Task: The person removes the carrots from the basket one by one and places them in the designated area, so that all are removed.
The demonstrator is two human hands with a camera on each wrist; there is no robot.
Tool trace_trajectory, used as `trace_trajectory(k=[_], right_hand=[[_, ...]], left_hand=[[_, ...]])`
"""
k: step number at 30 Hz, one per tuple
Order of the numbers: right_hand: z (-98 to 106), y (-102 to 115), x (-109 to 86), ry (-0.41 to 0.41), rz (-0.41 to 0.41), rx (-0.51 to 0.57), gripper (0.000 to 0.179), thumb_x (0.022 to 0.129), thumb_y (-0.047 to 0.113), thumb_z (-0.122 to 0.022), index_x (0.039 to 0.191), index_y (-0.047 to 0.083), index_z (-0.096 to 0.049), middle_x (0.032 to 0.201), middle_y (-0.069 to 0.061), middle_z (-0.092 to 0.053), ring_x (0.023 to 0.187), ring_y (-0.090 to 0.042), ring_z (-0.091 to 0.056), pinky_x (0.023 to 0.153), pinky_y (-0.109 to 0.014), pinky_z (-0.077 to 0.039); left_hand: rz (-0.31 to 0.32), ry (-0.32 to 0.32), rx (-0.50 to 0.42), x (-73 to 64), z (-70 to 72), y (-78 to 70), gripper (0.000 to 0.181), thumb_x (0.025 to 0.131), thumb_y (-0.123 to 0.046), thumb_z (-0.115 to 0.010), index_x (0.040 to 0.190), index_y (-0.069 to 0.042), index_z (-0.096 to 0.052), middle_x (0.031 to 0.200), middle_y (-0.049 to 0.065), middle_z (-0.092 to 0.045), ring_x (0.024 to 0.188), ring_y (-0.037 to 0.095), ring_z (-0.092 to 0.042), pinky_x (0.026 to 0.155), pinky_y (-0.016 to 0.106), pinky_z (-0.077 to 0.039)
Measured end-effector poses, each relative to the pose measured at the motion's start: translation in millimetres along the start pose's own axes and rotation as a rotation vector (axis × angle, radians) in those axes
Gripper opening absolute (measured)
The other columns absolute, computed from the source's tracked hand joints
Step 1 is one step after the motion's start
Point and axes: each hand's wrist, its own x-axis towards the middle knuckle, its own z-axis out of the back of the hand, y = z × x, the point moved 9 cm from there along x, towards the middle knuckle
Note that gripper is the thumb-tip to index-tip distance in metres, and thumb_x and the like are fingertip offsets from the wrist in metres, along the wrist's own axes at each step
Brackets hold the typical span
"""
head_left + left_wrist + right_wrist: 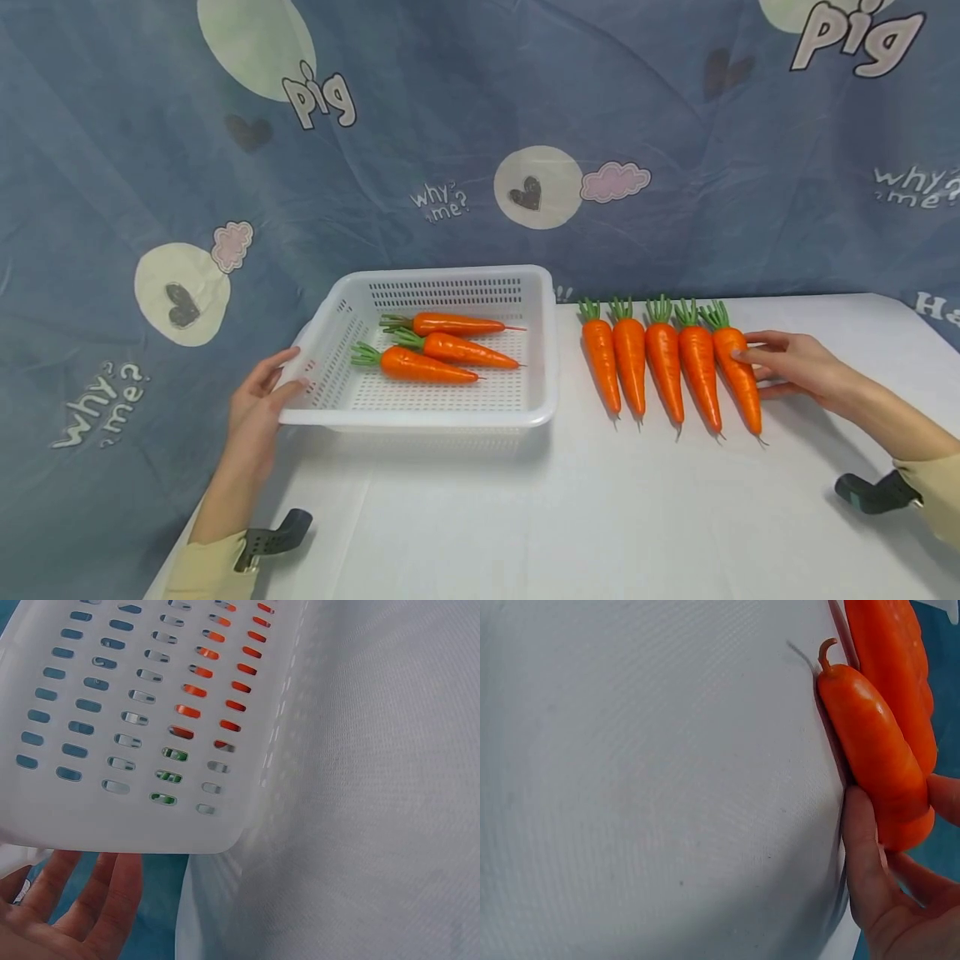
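A white perforated plastic basket (450,419) stands on the table's left half, with three carrots (431,367) lying inside, green tops to the left. My left hand (258,408) grips the basket's left rim, thumb over the top and the other fingers beneath, as the left wrist view also shows. On the right, several carrots (663,367) lie side by side, tops toward the wall. My right hand (802,371) holds the rightmost carrot (738,379) near its top, thumb on the upper side and fingers along its right side. In the right wrist view that carrot (877,750) rests at the tabletop.
A white cloth covers the table (600,517). Behind it hangs a blue printed curtain (465,125), close to the basket's back rim. Dark wrist-worn devices (281,533) sit at both sleeves, low over the table.
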Motion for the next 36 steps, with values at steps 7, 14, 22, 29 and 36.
trace_trajectory(k=[7, 14, 22, 29, 36], right_hand=[[-2.0, 2.6, -3.1, -0.009, 0.043, -0.047, 0.075, 0.103, 0.034, -0.05, 0.145, -0.019, -0.019, 0.129, -0.038, -0.047, 0.088, -0.022, -0.067, 0.074, -0.039, -0.055], [-3.7, 9.0, -5.7, -0.037, 0.095, -0.11, 0.072, 0.103, 0.032, -0.051, 0.143, -0.02, -0.022, 0.126, -0.04, -0.046, 0.088, -0.024, -0.066, 0.072, -0.038, -0.056], [-5.9, 10.7, -7.4, -0.028, 0.117, -0.122, 0.068, 0.104, 0.029, -0.049, 0.144, -0.019, -0.022, 0.126, -0.039, -0.046, 0.089, -0.024, -0.065, 0.073, -0.037, -0.056], [-7.2, 10.5, -7.9, -0.011, 0.116, -0.109, 0.068, 0.104, 0.03, -0.048, 0.145, -0.018, -0.021, 0.129, -0.04, -0.044, 0.091, -0.026, -0.066, 0.074, -0.037, -0.056], [0.3, 11.2, -12.5, -0.037, 0.151, -0.104, 0.063, 0.105, 0.026, -0.045, 0.144, -0.018, -0.021, 0.128, -0.042, -0.042, 0.088, -0.024, -0.068, 0.072, -0.037, -0.056]], left_hand=[[0.009, 0.002, 0.022, -0.9, -0.5, -0.8, 0.047, 0.096, -0.015, -0.063, 0.141, -0.023, -0.054, 0.135, 0.0, -0.053, 0.116, 0.017, -0.048, 0.075, 0.017, -0.047], [-0.002, 0.0, 0.013, -0.6, 0.2, 0.0, 0.046, 0.096, -0.014, -0.063, 0.14, -0.022, -0.054, 0.132, 0.001, -0.053, 0.111, 0.013, -0.05, 0.074, 0.016, -0.048], [-0.018, -0.005, 0.026, -0.8, 0.3, -1.5, 0.046, 0.096, -0.014, -0.063, 0.14, -0.022, -0.055, 0.132, 0.002, -0.054, 0.11, 0.013, -0.051, 0.074, 0.017, -0.048], [-0.026, -0.001, 0.019, -1.7, -0.1, -1.7, 0.046, 0.095, -0.013, -0.064, 0.14, -0.02, -0.055, 0.129, 0.002, -0.055, 0.107, 0.012, -0.053, 0.074, 0.017, -0.048], [-0.024, -0.001, 0.018, -2.2, -0.5, -2.5, 0.047, 0.095, -0.013, -0.064, 0.14, -0.021, -0.055, 0.131, 0.002, -0.054, 0.108, 0.012, -0.053, 0.074, 0.017, -0.048]])
